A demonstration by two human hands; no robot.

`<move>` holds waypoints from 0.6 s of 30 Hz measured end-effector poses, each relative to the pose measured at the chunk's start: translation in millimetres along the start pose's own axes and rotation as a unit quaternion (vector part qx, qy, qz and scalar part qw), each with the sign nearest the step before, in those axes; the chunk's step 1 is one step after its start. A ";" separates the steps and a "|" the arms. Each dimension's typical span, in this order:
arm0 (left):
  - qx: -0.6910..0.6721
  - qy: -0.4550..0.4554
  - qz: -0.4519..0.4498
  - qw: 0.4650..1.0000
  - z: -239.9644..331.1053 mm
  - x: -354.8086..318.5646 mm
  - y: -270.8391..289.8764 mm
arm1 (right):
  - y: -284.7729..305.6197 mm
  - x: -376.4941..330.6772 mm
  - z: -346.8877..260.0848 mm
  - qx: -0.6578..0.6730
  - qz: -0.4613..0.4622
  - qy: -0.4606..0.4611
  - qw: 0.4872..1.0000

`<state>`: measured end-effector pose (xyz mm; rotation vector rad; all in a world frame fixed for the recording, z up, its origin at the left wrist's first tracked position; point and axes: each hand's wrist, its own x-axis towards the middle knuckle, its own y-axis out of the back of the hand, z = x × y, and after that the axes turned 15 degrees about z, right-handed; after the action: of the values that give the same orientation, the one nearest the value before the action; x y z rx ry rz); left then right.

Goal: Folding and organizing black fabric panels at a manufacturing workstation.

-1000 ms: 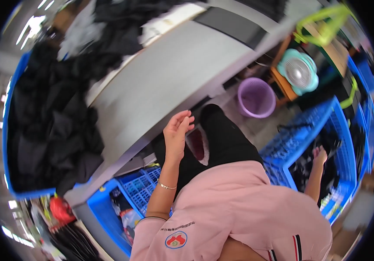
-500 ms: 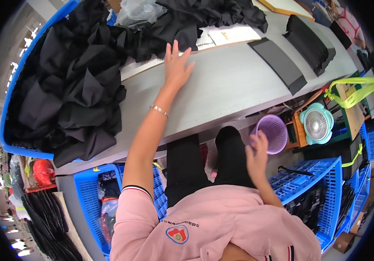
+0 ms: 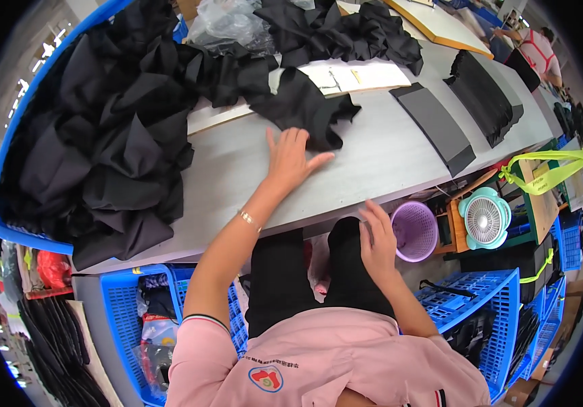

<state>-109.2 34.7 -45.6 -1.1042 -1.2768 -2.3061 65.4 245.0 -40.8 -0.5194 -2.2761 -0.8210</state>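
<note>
The left hand (image 3: 291, 159) lies open and flat on the grey table (image 3: 386, 169), fingertips touching a black fabric piece (image 3: 305, 108) — the right hand (image 3: 379, 244) hovers open, empty, above the lap.

**A cluttered workroom seen from above**

A long grey table (image 3: 386, 163) is set across the room, its far end bent by the lens. Blue plastic crates (image 3: 122, 305) are stacked below it on the left, and more blue crates (image 3: 481, 305) are ranged to the right. A lilac basket (image 3: 415, 230) and a small teal fan (image 3: 485, 218) are placed on the floor between them. Even, bright light is cast over everything.
</note>
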 end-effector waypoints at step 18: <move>-0.183 0.156 0.085 0.967 98.8 -32.7 76.8 | -28.4 31.2 -33.2 -0.023 0.098 0.180 0.978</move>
<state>3.9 67.8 7.6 -0.8623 -0.6339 -2.5135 42.4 206.4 -11.3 -0.5555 -1.8470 -0.7987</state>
